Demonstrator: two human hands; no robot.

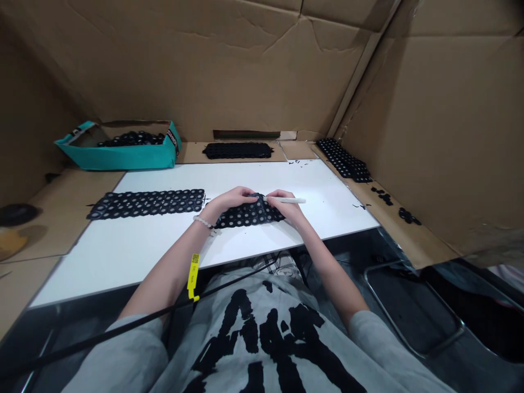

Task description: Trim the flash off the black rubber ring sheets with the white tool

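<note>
A cardboard-lined booth (204, 65) encloses a white board (123, 262), with more cardboard along its far and right edges. At far left, a teal box (118, 158) holds a heap of black perforated pieces; a black perforated sheet (237, 150) lies far centre, and a black perforated stack (344, 160) lies at far right. A long perforated strip (145, 203) rests flat on the board's left, while a shorter perforated strip (249, 215) lies mid-board under both hands. The left hand (229, 199) curls over it, fingers pressing together on its far edge; the right hand (286, 207) pinches a white pen (292, 200) against it. Loose black scraps (407, 216) sit right.
</note>
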